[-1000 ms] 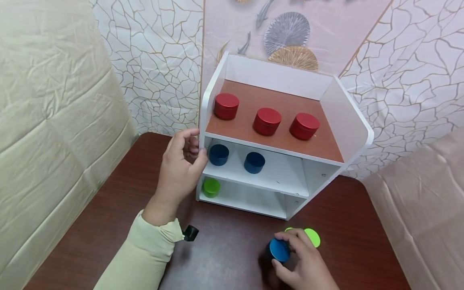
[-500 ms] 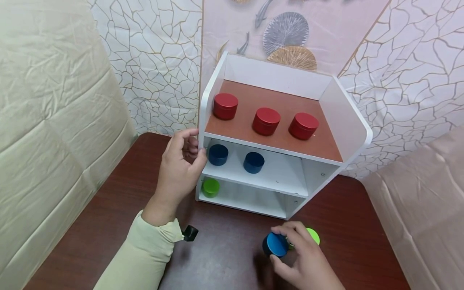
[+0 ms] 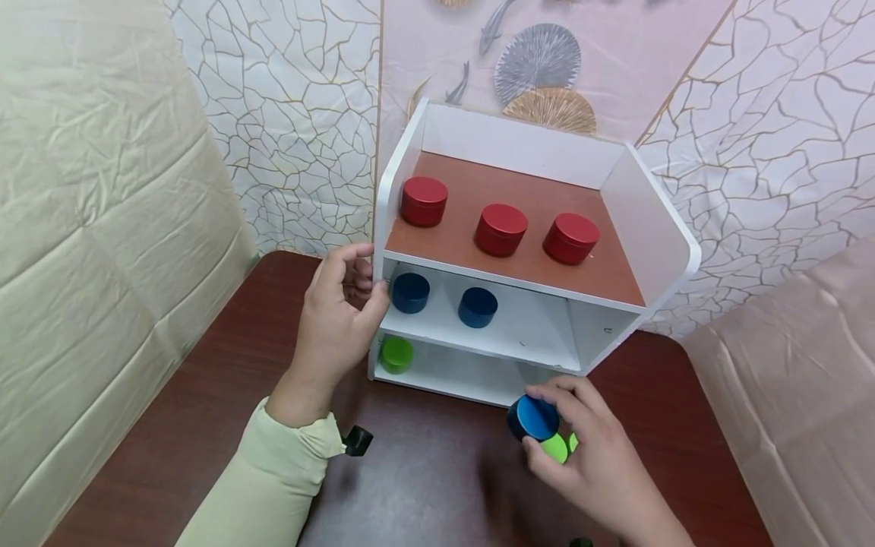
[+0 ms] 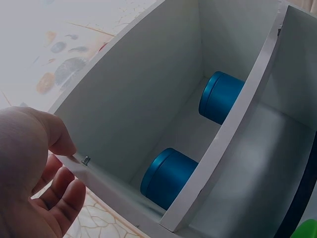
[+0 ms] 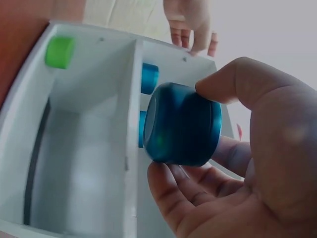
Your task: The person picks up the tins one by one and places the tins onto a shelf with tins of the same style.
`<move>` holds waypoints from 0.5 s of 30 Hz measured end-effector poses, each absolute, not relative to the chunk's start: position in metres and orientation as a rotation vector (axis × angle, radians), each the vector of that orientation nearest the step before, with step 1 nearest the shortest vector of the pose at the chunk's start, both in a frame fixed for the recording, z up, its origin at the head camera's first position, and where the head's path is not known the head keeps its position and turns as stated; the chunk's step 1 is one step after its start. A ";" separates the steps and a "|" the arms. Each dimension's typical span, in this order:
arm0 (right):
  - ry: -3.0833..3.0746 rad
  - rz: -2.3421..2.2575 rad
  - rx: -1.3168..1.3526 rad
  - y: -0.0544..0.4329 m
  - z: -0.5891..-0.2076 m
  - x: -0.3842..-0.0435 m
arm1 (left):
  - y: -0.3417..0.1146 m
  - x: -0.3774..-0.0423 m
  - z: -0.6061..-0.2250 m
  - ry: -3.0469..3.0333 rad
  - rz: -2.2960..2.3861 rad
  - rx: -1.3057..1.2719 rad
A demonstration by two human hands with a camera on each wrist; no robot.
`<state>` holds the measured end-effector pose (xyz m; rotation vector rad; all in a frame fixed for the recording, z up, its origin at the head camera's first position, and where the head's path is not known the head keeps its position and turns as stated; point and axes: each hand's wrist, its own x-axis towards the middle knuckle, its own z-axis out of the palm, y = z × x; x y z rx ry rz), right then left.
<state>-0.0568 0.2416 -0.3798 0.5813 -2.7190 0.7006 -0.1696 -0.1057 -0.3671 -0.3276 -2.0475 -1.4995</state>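
My right hand (image 3: 591, 441) pinches a round blue tin (image 3: 533, 418) between thumb and fingers, raised above the table in front of the shelf unit (image 3: 478, 342). In the right wrist view the held tin (image 5: 183, 124) lies tilted in the grip. The left hand (image 3: 342, 311) grips the unit's left side panel; in the left wrist view a fingertip meets the panel edge beside a small metal pin (image 4: 86, 160). On the middle shelf stand two blue tins, a left one (image 3: 410, 293) and another (image 3: 478, 308) to its right. A green tin (image 3: 396, 355) sits at the bottom shelf's left end.
Three red tins, including the middle one (image 3: 502, 229), stand on the brown top shelf. Green tins (image 3: 555, 448) stand on the dark table (image 3: 424, 471), partly hidden behind my right hand. Fabric-covered walls (image 3: 307, 114) enclose the table.
My right hand has lifted the blue tin and carried it forward, towards the unit, over the green tins. The left hand has stayed on the side panel.
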 end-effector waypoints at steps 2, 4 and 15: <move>-2.707 0.708 0.572 0.242 -0.374 -0.060 | -0.105 -0.170 -0.367 -2.044 -1.502 -0.326; -2.695 0.703 0.573 0.243 -0.369 -0.064 | -0.105 -0.169 -0.367 -2.044 -1.504 -0.324; -2.648 0.681 0.555 0.245 -0.349 -0.086 | -0.104 -0.170 -0.368 -2.051 -1.489 -0.322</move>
